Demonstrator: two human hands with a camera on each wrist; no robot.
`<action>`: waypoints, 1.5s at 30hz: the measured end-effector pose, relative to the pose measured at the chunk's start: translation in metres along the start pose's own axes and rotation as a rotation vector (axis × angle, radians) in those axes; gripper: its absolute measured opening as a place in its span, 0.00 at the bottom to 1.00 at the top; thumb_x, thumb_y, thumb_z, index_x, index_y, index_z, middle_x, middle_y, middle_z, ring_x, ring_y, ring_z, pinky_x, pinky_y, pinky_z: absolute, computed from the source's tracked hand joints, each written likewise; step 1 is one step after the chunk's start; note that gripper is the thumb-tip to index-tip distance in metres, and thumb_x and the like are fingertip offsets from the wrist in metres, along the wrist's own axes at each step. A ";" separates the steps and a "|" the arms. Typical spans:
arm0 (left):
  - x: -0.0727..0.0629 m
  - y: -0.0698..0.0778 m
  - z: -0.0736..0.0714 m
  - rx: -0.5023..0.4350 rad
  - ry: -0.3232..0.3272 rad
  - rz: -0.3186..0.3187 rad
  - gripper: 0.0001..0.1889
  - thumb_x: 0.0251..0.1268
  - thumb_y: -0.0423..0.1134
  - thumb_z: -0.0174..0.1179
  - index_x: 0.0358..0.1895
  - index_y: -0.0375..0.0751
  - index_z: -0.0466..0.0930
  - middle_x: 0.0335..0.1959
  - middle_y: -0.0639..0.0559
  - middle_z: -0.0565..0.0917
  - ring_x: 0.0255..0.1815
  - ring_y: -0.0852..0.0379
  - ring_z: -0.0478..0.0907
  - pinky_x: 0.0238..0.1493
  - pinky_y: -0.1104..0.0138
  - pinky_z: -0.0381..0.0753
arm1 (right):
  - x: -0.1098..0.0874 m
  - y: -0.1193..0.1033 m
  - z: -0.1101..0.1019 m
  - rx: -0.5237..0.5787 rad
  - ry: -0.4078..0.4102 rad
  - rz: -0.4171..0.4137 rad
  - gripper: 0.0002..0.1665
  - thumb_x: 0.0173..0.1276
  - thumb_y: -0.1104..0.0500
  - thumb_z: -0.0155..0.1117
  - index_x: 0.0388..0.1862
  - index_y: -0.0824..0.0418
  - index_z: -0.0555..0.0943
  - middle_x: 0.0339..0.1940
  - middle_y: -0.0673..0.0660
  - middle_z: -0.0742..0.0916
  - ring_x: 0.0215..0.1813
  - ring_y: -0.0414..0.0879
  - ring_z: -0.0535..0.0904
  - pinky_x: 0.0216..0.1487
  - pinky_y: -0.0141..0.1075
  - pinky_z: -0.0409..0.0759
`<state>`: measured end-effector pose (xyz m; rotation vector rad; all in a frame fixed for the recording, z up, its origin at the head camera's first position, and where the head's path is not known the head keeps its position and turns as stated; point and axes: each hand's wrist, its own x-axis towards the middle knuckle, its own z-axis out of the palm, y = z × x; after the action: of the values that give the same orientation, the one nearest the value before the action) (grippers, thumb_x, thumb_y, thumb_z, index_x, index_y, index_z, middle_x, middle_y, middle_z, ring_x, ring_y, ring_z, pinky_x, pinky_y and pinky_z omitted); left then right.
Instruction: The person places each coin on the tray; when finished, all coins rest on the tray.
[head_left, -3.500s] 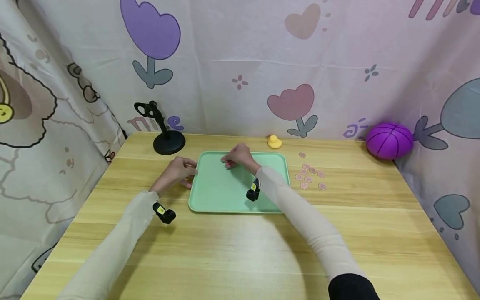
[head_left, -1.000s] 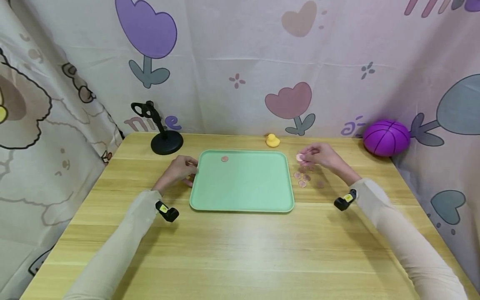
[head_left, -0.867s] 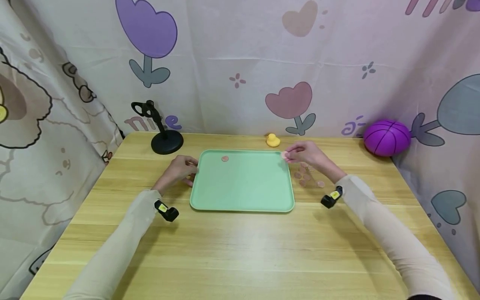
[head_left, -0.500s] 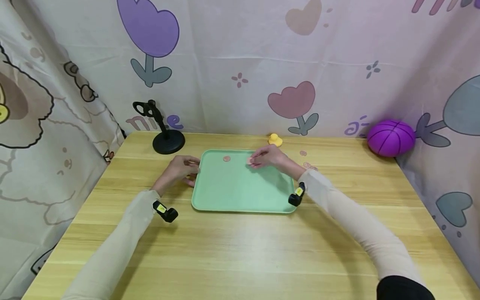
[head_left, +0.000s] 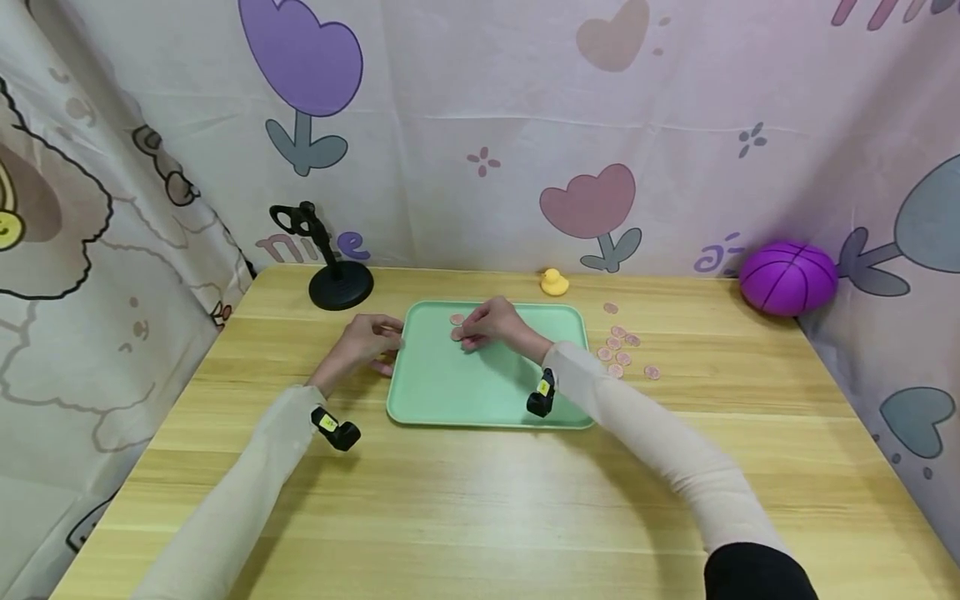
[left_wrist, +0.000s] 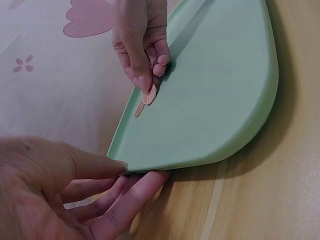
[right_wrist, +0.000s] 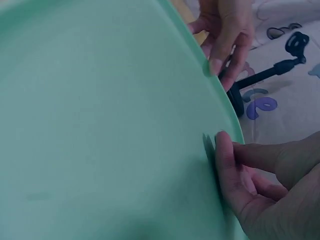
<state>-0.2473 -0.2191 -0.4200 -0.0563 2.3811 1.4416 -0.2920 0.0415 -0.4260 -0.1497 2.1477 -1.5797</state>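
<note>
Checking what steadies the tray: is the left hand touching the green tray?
Touching. The left wrist view shows it: the left hand has its thumb tip on the rim of the green tray.

floral cloth [head_left: 442, 83] behind pale wooden table [head_left: 465, 517]

From the light-green rectangular tray [head_left: 450, 392] we could pass toward six o'clock, but small round copper-pink discs [head_left: 623, 358] obstruct three and a black round-based stand [head_left: 341, 287] ten.

Lettering [head_left: 352, 245] on the cloth backdrop [head_left: 435, 208], partly hidden, shows "m" and "e".
</note>
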 end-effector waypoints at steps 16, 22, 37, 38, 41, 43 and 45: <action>-0.003 0.002 0.003 0.007 -0.007 0.033 0.23 0.77 0.30 0.56 0.71 0.25 0.71 0.54 0.31 0.81 0.44 0.49 0.84 0.35 0.62 0.93 | -0.001 -0.002 0.003 -0.131 0.001 -0.032 0.07 0.70 0.67 0.72 0.34 0.73 0.88 0.26 0.62 0.90 0.23 0.45 0.86 0.33 0.36 0.92; -0.006 -0.001 0.001 0.036 0.000 0.013 0.24 0.76 0.30 0.56 0.71 0.24 0.70 0.56 0.30 0.80 0.44 0.49 0.83 0.35 0.63 0.93 | -0.009 -0.003 -0.014 -0.199 -0.009 -0.138 0.08 0.75 0.66 0.66 0.43 0.72 0.88 0.38 0.66 0.91 0.33 0.49 0.89 0.41 0.41 0.93; 0.001 0.003 0.007 0.025 -0.004 0.020 0.24 0.77 0.31 0.57 0.71 0.26 0.71 0.56 0.30 0.80 0.45 0.49 0.83 0.36 0.63 0.93 | -0.089 0.018 -0.139 -0.324 0.186 -0.226 0.12 0.77 0.66 0.63 0.51 0.75 0.84 0.45 0.74 0.87 0.38 0.58 0.88 0.44 0.47 0.92; 0.001 0.003 0.008 0.022 -0.002 0.024 0.24 0.77 0.31 0.56 0.71 0.26 0.71 0.56 0.30 0.80 0.44 0.49 0.83 0.36 0.63 0.93 | -0.093 0.023 -0.148 -0.338 0.207 -0.217 0.12 0.77 0.66 0.64 0.52 0.75 0.83 0.45 0.73 0.87 0.37 0.57 0.87 0.43 0.45 0.92; -0.001 0.003 0.007 0.025 0.002 0.039 0.23 0.76 0.30 0.56 0.71 0.25 0.71 0.54 0.31 0.81 0.42 0.50 0.83 0.34 0.63 0.93 | -0.107 0.036 -0.172 -0.410 0.269 -0.189 0.13 0.76 0.64 0.65 0.52 0.74 0.84 0.45 0.71 0.88 0.38 0.55 0.86 0.41 0.40 0.91; -0.003 0.003 0.005 0.030 0.001 0.048 0.23 0.77 0.30 0.56 0.70 0.25 0.71 0.53 0.31 0.81 0.42 0.50 0.83 0.34 0.63 0.93 | -0.114 0.045 -0.185 -0.444 0.297 -0.169 0.13 0.76 0.63 0.66 0.51 0.74 0.83 0.44 0.70 0.88 0.38 0.53 0.85 0.39 0.37 0.89; -0.004 0.001 0.003 0.039 -0.001 0.055 0.23 0.77 0.30 0.56 0.70 0.25 0.71 0.54 0.29 0.81 0.42 0.50 0.83 0.34 0.63 0.93 | -0.120 0.054 -0.195 -0.467 0.311 -0.155 0.13 0.76 0.63 0.66 0.51 0.74 0.83 0.45 0.70 0.88 0.39 0.52 0.85 0.39 0.36 0.88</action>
<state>-0.2434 -0.2162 -0.4189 0.0195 2.4270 1.4190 -0.2590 0.2721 -0.3946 -0.2361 2.7856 -1.2117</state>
